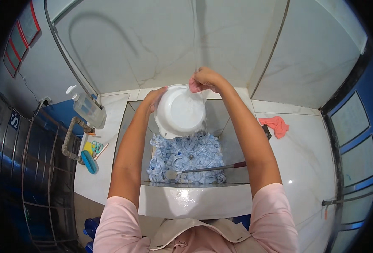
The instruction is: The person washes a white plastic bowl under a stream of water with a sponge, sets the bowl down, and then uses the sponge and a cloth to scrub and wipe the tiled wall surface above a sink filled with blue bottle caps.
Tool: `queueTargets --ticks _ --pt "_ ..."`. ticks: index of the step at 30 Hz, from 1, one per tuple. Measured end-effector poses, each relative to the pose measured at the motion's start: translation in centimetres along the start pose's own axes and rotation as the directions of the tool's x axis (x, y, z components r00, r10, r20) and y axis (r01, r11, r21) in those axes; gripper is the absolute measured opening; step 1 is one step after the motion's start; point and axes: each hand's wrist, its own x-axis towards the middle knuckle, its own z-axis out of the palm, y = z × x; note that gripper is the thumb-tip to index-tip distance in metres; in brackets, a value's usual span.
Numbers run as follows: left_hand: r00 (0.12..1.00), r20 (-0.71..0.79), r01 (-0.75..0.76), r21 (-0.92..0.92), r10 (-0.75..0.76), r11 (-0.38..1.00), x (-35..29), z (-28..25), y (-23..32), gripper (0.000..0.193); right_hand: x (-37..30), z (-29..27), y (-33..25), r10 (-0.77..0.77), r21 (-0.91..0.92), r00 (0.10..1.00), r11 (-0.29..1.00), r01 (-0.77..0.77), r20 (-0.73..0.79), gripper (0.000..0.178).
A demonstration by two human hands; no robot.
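One white bowl (pixel 179 113), held above a sink (pixel 236 145); round face turned up toward the wearer, lug axis slanting nearward and left, water at its right edge. Left hand (pixel 152 101): clasped on the bowl's left rim. Right hand (pixel 205 79): fingers bunched at the far right rim, grip unclear. Sink contents: pale-blue coiled strands (pixel 186 154), long-handled tool (pixel 212 169) lying across. Beyond, left: translucent pump bottle (pixel 88 110).
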Motion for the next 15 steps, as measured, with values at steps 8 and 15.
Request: queueTargets --ticks 8,15 --pt "0.984 0.143 0.130 -0.171 -0.106 0.977 2.2 -0.4 -1.8 0.048 0.1 0.0 0.4 0.022 -0.131 0.997 0.991 -0.012 0.076 0.014" --pt "0.943 0.269 0.269 -0.258 -0.198 0.928 5.5 5.3 -2.8 0.046 0.0 -0.4 0.9 -0.033 -0.092 0.999 0.995 0.035 0.024 0.014"
